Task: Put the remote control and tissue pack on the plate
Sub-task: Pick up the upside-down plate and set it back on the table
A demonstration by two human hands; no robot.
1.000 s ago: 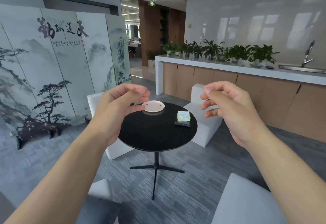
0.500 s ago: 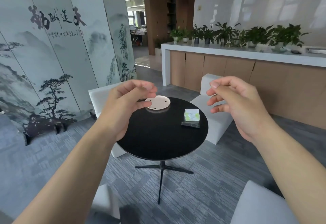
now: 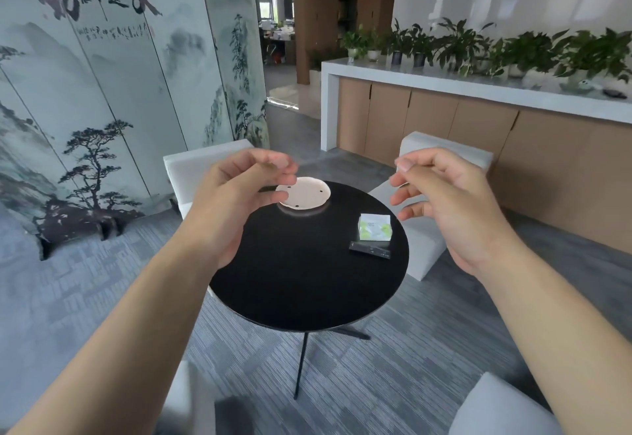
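A small white plate [image 3: 307, 195] with a few dark dots lies at the far side of a round black table [image 3: 301, 284]. Near the table's right edge a white and green tissue pack [image 3: 374, 227] sits just behind a slim black remote control [image 3: 370, 250]. My left hand [image 3: 236, 205] hovers in the air before the plate, fingers curled with thumb near the fingertips, holding nothing. My right hand [image 3: 444, 202] is raised to the right of the tissue pack, fingers loosely bent and apart, empty.
White seats [image 3: 444, 150] stand behind the table and another grey seat [image 3: 502, 410] is at the lower right. A painted folding screen [image 3: 102, 92] fills the left. A long counter [image 3: 478, 92] with potted plants runs along the right wall.
The view has come closer to the table and tipped downward, so the table looks larger. Both hands stay raised in much the same pose.
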